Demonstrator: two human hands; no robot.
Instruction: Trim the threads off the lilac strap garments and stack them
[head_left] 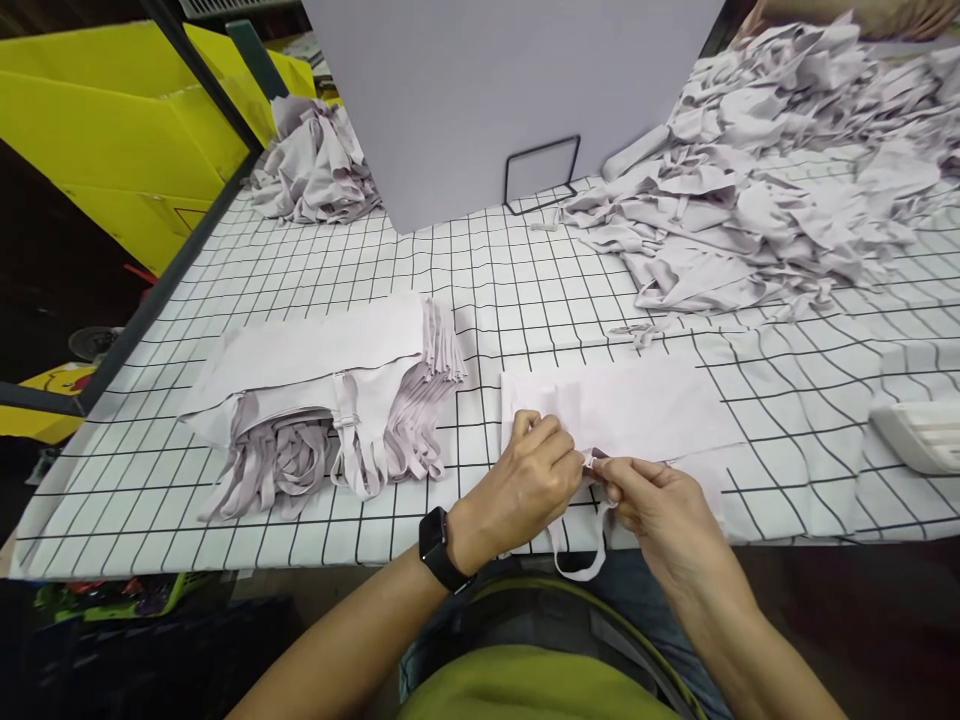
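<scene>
A pale lilac fabric garment piece [645, 400] lies flat at the table's front edge, and a thin strap [581, 574] from it loops down over the edge. My left hand [541, 465], with a black watch on the wrist, is closed over the strap end at the garment's edge. Close beside it, my right hand [649, 490] pinches the strap near a small light fastener [589, 462]. The fingers cover most of the fastener. To the left sits a neat stack of similar garments [315, 350], their straps bunched along the near side.
A big heap of loose garments [750, 200] covers the back right. A smaller heap [311, 165] is at the back left. Between them stands a grey panel [510, 90] with a black wire stand [541, 172]. A white plastic object [919, 437] lies at right. Yellow bins [112, 130] stand left.
</scene>
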